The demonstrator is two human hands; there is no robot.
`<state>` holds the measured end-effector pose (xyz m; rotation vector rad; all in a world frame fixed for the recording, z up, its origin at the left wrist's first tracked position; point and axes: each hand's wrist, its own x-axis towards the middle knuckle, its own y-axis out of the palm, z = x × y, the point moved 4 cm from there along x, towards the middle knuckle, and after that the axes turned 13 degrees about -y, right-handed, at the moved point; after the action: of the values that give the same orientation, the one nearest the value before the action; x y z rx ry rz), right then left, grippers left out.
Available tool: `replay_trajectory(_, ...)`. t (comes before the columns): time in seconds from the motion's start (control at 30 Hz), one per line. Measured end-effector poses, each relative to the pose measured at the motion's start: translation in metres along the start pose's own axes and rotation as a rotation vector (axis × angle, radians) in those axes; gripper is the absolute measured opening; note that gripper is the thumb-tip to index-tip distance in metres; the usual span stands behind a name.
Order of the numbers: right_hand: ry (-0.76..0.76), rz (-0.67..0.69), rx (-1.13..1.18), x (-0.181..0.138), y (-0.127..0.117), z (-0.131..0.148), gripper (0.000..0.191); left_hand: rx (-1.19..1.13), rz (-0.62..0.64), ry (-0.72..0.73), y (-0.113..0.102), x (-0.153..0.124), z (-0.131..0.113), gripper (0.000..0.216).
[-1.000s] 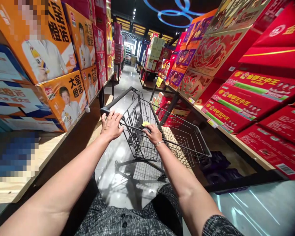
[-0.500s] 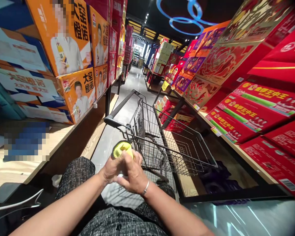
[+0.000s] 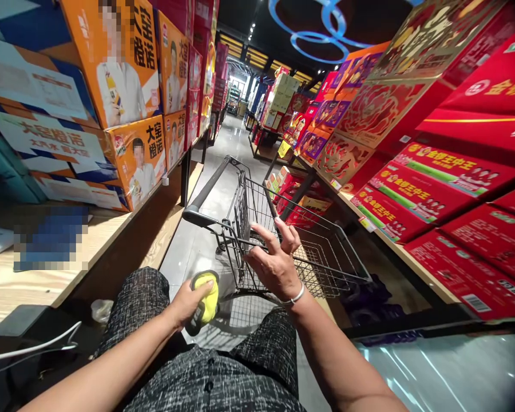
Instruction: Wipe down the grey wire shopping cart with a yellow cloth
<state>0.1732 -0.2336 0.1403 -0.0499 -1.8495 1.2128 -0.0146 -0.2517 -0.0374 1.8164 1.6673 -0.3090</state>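
My left hand (image 3: 192,301) grips a yellow cloth with a dark edge (image 3: 209,294), low in front of my knees, the thumb pressed on its yellow face. My right hand (image 3: 278,260) is raised over the near side of a black wire shopping cart (image 3: 321,229), fingers apart and bent, with nothing in them. A bracelet circles that wrist. Whether the right hand touches the cart's rim I cannot tell. The cart's handle (image 3: 208,191) points toward the left shelf, beyond both hands.
Orange drink cartons (image 3: 137,163) are stacked on the wooden shelf (image 3: 111,246) at left, with a blurred blue item (image 3: 51,237) near its edge. Red boxes (image 3: 438,166) fill the right shelf. Between them a tiled aisle (image 3: 232,134) runs away. A white cable (image 3: 34,352) hangs at lower left.
My hands have come apart from around the cloth. The left keeps it and has moved lower; the right has let go and moved up and right to the cart.
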Motion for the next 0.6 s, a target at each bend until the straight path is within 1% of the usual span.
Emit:
replay_trajectory(0.1, -0.079, -0.058, 0.155, 0.029, -0.016, 0.016, 0.017, 0.047, 0.019, 0.025, -0.003, -0.001, 0.001, 0.043)
replay_trajectory(0.2, -0.097, -0.116, 0.287, 0.055, -0.038, 0.024, 0.021, 0.086, 0.005, 0.071, -0.01, -0.005, 0.0, 0.041)
replay_trajectory(0.27, -0.108, -0.146, 0.32, 0.064, -0.046, 0.025, 0.018, 0.079, 0.007, 0.085, -0.012, -0.011, -0.003, 0.044)
replay_trajectory(0.3, -0.117, -0.146, 0.347, 0.065, -0.044, 0.026, 0.013, 0.067, 0.001, 0.094, -0.013, -0.016, -0.006, 0.046)
replay_trajectory(0.33, -0.123, -0.127, 0.392, 0.063, -0.037, 0.028, 0.009, 0.049, -0.011, 0.105, -0.013, -0.021, -0.009, 0.048)
replay_trajectory(0.37, -0.127, -0.092, 0.455, 0.057, -0.024, 0.032, 0.023, 0.025, -0.028, 0.12, -0.013, -0.026, -0.013, 0.05)
replay_trajectory(0.43, -0.136, 0.013, 0.607, 0.038, 0.014, 0.049, 0.072, -0.046, -0.032, 0.157, -0.01, -0.037, -0.021, 0.057)
replay_trajectory(0.47, -0.137, 0.063, 0.677, 0.026, 0.037, 0.06, 0.095, -0.095, -0.006, 0.177, -0.008, -0.04, -0.025, 0.062)
replay_trajectory(0.5, -0.146, 0.115, 0.741, 0.013, 0.06, 0.073, 0.109, -0.143, 0.042, 0.192, -0.005, -0.043, -0.029, 0.068)
replay_trajectory(0.53, -0.145, 0.152, 0.778, 0.001, 0.081, 0.085, 0.111, -0.175, 0.091, 0.199, -0.004, -0.046, -0.032, 0.072)
replay_trajectory(0.57, -0.114, 0.158, 0.808, -0.008, 0.099, 0.094, 0.106, -0.178, 0.129, 0.202, -0.004, -0.048, -0.036, 0.074)
replay_trajectory(0.6, -0.073, 0.151, 0.847, -0.015, 0.114, 0.1, 0.093, -0.142, 0.146, 0.201, -0.006, -0.051, -0.039, 0.074)
